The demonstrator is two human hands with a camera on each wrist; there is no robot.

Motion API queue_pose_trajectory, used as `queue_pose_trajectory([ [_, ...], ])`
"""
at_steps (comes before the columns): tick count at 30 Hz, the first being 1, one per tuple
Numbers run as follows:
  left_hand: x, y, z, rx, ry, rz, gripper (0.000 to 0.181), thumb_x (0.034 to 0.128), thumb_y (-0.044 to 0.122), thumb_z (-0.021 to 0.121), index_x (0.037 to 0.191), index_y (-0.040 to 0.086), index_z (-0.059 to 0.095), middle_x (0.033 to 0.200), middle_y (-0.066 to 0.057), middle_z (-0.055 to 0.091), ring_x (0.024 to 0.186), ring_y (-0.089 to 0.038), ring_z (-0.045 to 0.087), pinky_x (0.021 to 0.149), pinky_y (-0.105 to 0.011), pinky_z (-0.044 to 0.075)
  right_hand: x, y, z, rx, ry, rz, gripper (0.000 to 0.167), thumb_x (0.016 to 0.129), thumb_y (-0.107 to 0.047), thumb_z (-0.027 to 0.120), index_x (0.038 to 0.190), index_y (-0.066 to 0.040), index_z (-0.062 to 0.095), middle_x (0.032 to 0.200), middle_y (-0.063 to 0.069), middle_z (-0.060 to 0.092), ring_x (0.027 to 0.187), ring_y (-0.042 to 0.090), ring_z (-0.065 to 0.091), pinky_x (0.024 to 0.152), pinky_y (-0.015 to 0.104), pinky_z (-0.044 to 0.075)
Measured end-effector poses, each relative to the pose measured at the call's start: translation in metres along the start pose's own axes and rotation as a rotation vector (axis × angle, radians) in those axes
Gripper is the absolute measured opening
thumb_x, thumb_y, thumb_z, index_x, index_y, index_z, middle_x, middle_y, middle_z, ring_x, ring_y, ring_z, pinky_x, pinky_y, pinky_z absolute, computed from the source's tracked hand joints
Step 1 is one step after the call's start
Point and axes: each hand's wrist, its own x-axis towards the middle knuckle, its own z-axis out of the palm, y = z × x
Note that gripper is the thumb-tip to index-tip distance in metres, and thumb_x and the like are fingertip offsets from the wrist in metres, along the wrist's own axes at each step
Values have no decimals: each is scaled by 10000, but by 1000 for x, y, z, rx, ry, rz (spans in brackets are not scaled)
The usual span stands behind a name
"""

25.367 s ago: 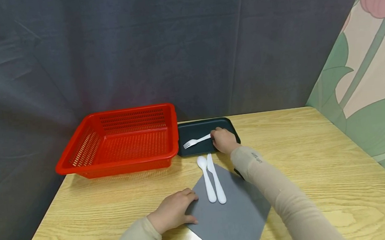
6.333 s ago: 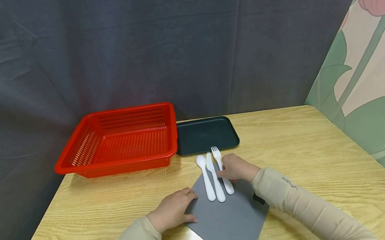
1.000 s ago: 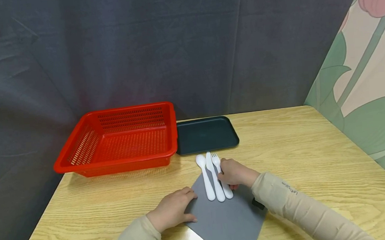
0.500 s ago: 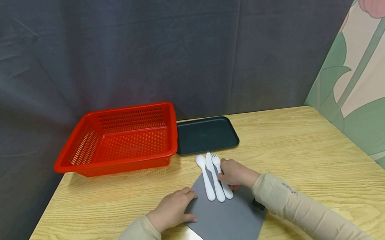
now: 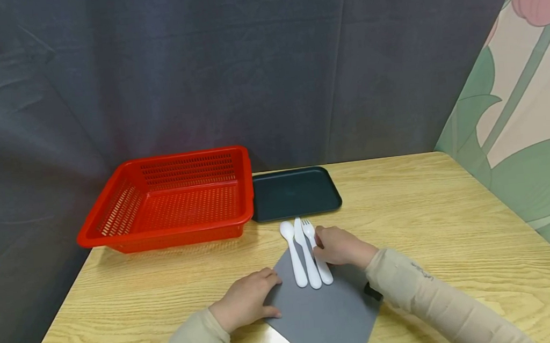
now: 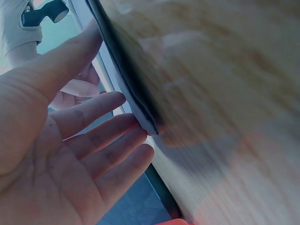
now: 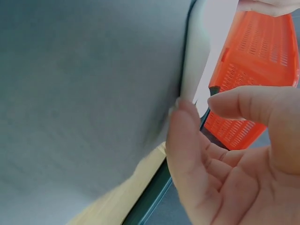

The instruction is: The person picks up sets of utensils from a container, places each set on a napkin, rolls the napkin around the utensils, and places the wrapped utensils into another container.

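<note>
Your right hand (image 5: 343,246) is at the white fork (image 5: 327,277), thumb and forefinger set narrowly to either side of it; whether they press on it, you cannot tell. Your left hand (image 5: 246,303) lies wide, thumb apart from the fingers, which touch the left edge of the grey mat (image 5: 325,318). The fork lies on that mat, with the white knife (image 5: 314,279) just to its left and the white spoon (image 5: 297,266) left of that, all their heads pointing away from you past the mat's far corner. Beyond them on the wooden tabletop (image 5: 428,202) you have the dark tray (image 5: 293,194), right beside the red basket (image 5: 173,234). A dark curtain (image 5: 209,69) hangs behind.
</note>
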Motion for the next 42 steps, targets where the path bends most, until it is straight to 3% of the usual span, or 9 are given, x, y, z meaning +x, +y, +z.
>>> queue_pose_trajectory([
  [9,-1,1,0,5,4,-3,544,717,355,784,1140,56,619,1212,-95,605,1109,-225,584,904,-333,500,-10,5,-4,15,64,-86,100,873,-152,603,861,-91,525,593,-16,445,507,111,406,476,220,312],
  [20,-1,1,0,-4,8,1,537,721,345,783,1141,53,620,1220,-100,604,1118,-230,583,905,-340,501,-30,19,-12,-10,75,-281,83,858,-142,617,898,-81,578,630,-45,500,517,48,398,489,182,349],
  [29,-3,3,-1,-1,-22,-25,555,738,352,768,1179,53,610,1285,-116,574,1184,-257,553,958,-364,477,-50,30,-12,-99,91,-473,104,825,-111,662,903,-91,597,756,-62,547,643,3,440,582,174,406],
  [36,-5,3,-1,10,-22,-11,552,755,369,752,1187,59,606,1317,-124,550,1201,-265,543,963,-364,477,-66,42,-10,-156,61,-525,174,818,-145,677,971,-98,609,922,-16,618,790,71,582,677,226,499],
  [42,-9,2,-1,28,-21,30,547,752,397,746,1183,90,609,1319,-100,546,1194,-245,547,945,-349,488,-76,51,-9,-157,47,-572,289,803,-224,709,1051,-110,615,1010,-33,621,886,70,592,749,257,515],
])
